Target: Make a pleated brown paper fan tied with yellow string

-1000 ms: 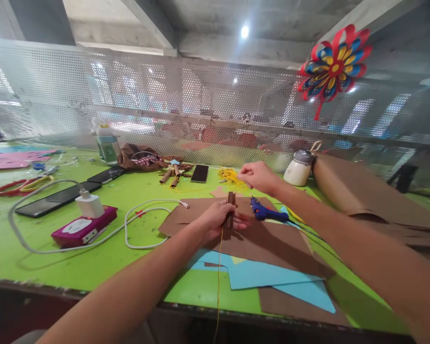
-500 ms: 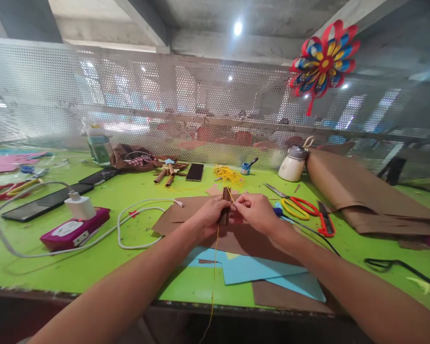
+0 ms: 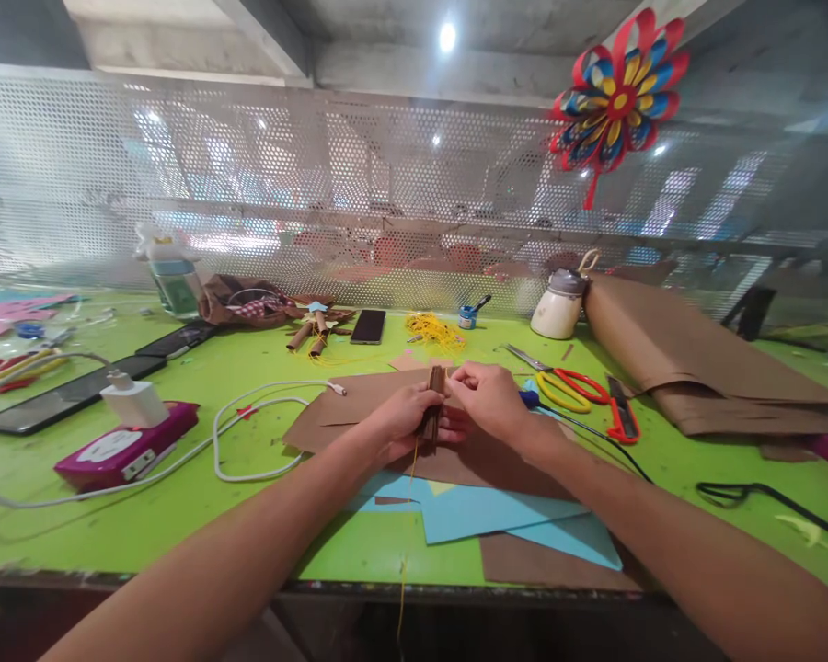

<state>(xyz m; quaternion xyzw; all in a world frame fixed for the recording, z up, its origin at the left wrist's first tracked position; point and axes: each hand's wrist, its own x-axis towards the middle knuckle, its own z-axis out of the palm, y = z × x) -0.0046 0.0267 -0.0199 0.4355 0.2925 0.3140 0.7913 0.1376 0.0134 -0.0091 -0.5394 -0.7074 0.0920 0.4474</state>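
In the head view, my left hand (image 3: 408, 416) is closed around a small upright bundle of rolled brown paper (image 3: 435, 382). Its fingers show behind and below the bundle. My right hand (image 3: 488, 393) pinches at the bundle's top right edge, where a thin yellow string runs into the fingertips; the fingertips partly hide it. A length of the same yellow string (image 3: 412, 473) hangs from the bundle's lower end, past the table's front edge. Under both hands lies a brown paper sheet (image 3: 365, 395), with blue paper pieces (image 3: 483, 515) nearer me.
Right of my hands lie scissors (image 3: 567, 391), a box cutter (image 3: 622, 411) and a glue gun's blue tip and cable (image 3: 580, 428). A tangle of yellow string (image 3: 433, 331), a phone (image 3: 368, 327) and paper tubes (image 3: 319, 342) sit behind. At left is a purple power strip (image 3: 128, 450).
My right hand has moved slightly toward the bundle's top edge, and the stretch of string between them looks shorter. The camera view has shifted a little.
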